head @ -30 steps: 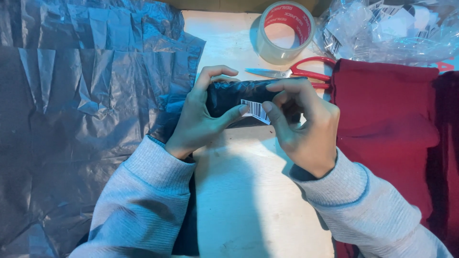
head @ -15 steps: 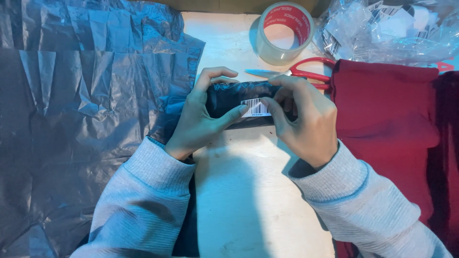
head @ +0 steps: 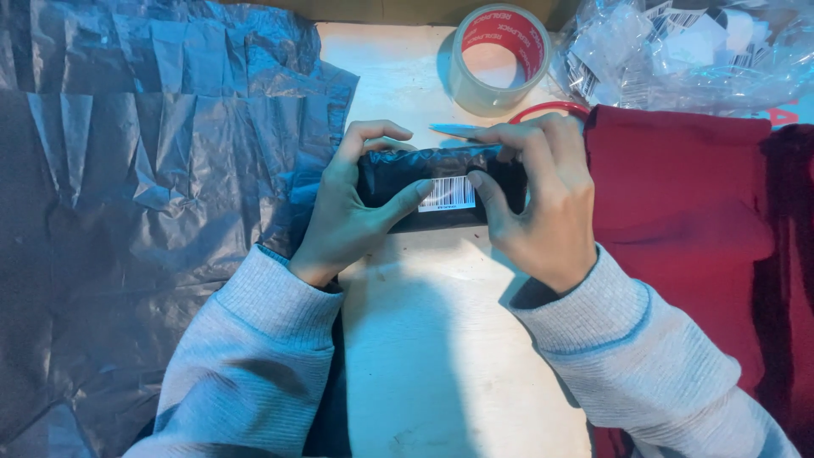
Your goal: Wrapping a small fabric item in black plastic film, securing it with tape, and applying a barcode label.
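Seen from the head view: gripping a small black-wrapped packet (head: 441, 191) from both ends, long axis running left to right between the hands. Left hand (head: 352, 208) closed on the left end, thumb stretched rightward onto the white label (head: 447, 194). Right hand (head: 543, 199) closed on the right end, thumb tip touching the label's right edge, equally near. Beyond the right fingers, scissors (head: 509, 125) and a tape roll (head: 498, 58); red cloth (head: 678, 220) just right, grey plastic sheet (head: 144, 203) left.
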